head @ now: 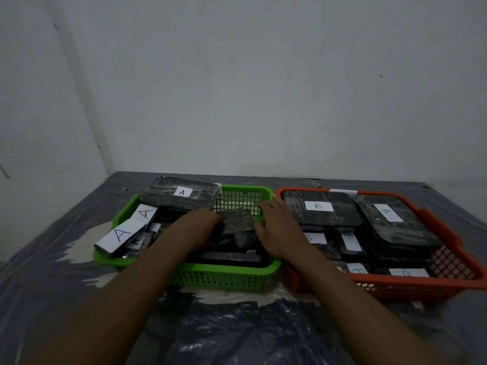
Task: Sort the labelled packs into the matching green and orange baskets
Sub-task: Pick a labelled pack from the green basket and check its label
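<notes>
Inside green basket (224, 279): your two hands meet around one dark pack (237, 219), label not visible.
Left hand (203, 225): fingers curled on that pack's left edge.
Right hand (276, 230): fingers straight, laid against its right edge.
A packs (181, 196): stacked at the basket's left and rear.
Orange basket (395, 288): B packs (324, 209) inside; stands just beside the green one.
</notes>
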